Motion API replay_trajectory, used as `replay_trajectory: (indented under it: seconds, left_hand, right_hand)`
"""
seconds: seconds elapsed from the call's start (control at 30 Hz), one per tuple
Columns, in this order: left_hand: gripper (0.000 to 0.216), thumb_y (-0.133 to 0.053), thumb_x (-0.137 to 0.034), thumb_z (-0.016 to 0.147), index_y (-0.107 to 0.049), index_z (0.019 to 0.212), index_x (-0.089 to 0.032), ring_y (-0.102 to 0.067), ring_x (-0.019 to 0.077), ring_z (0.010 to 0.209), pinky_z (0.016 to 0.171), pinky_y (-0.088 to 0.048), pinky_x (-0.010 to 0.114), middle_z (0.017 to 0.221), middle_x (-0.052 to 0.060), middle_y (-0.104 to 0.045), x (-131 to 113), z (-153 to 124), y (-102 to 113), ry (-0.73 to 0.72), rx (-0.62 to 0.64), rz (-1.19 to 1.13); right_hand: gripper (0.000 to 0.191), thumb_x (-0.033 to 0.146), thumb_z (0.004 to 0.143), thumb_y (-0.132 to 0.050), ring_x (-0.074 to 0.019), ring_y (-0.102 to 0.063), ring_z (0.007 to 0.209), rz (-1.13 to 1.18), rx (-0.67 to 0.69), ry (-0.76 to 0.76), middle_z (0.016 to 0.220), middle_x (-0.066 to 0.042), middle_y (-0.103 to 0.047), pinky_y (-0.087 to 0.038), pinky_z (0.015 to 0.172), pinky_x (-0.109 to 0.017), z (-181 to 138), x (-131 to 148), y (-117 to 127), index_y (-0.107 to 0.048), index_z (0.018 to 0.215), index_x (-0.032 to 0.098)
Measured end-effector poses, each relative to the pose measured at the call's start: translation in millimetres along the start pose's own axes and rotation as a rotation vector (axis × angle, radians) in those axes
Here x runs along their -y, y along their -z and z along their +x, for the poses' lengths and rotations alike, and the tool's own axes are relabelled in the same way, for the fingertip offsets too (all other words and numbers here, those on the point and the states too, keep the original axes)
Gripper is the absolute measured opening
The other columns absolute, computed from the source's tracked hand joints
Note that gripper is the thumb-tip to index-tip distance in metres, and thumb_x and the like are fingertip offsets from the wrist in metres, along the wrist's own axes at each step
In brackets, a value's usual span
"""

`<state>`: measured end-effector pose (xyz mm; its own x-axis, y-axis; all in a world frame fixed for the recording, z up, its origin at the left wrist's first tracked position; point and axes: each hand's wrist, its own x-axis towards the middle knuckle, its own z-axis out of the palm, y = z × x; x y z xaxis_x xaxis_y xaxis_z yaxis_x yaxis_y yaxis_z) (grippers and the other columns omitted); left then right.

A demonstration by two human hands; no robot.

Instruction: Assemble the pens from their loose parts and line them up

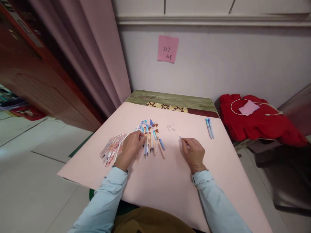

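Observation:
My left hand (130,147) rests on a heap of pens (150,139) in the middle of the pink table (155,181), its fingers curled round one pen of the heap. My right hand (193,152) lies to the right of the heap, pinching a thin white pen refill (179,136) whose tip points up and left. A fan of pens in clear wrappers (112,149) lies left of my left hand. Two blue pens (210,128) lie side by side at the right of the table. Some tiny clear parts (170,127) sit between the heap and the two pens.
A red cloth (259,124) with a white cable and a pink sheet lies on a seat to the right. A pink note (167,49) sticks to the wall behind. A curtain (97,58) and a wooden cabinet (36,81) stand to the left.

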<state>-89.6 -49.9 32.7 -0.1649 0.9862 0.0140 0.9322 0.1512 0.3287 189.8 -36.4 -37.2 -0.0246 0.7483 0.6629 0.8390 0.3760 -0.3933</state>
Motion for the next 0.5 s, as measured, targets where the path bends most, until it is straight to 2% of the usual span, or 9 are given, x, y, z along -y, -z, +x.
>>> replay_trajectory:
  seconds: [0.1,0.23,0.5]
  left_hand:
    - [0.020,-0.056,-0.035,0.084,-0.060,0.098,-0.021,-0.063,0.0230,0.077,0.060,-0.034,0.030,0.083,0.006,-0.069,-8,-2,-9,0.012,0.007,0.030]
    - [0.021,-0.057,-0.030,0.084,-0.058,0.103,-0.021,-0.065,0.0237,0.082,0.062,-0.035,0.030,0.086,0.007,-0.070,-14,-3,-12,0.043,0.005,0.065]
    - [0.019,-0.054,-0.038,0.087,-0.062,0.089,-0.021,-0.065,0.0266,0.084,0.064,-0.037,0.032,0.086,0.009,-0.070,-10,-6,-10,0.049,0.048,0.091]
  right_hand:
    - [0.023,0.028,0.096,-0.054,-0.0165,-0.061,0.075,0.010,0.000,0.000,0.077,-0.003,-0.070,-0.040,0.069,-0.027,-1,0,0,-0.074,0.088,0.021]
    - [0.022,0.028,0.095,-0.054,-0.0160,-0.061,0.075,0.021,-0.002,0.008,0.076,-0.004,-0.070,-0.040,0.068,-0.026,-1,0,0,-0.073,0.088,0.020]
    - [0.025,0.030,0.096,-0.053,-0.0164,-0.061,0.074,0.032,0.000,-0.004,0.076,-0.004,-0.070,-0.040,0.069,-0.026,0,1,0,-0.074,0.087,0.021]
